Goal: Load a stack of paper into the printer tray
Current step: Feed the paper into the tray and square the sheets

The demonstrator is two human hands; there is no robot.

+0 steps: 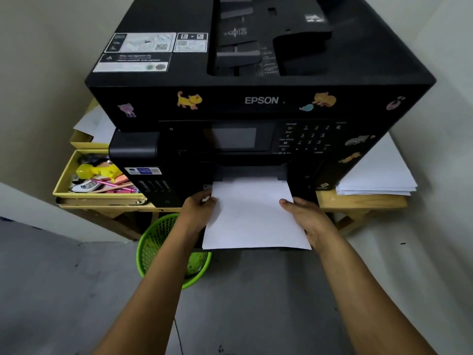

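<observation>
Evidently the feeding step is under way — the white stack of paper [252,216] lies flat in front of the black Epson printer [261,101], its far edge already inside the front slot, the near half jutting out. The left hand [198,210] grips the left edge and the right hand [305,217] clasps the right edge. Next, a level, even push should seat it — skewing looks like the risk.

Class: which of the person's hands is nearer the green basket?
Left. The left hand grips the paper stack's edge just above the green basket; the right hand holds the far edge.
</observation>
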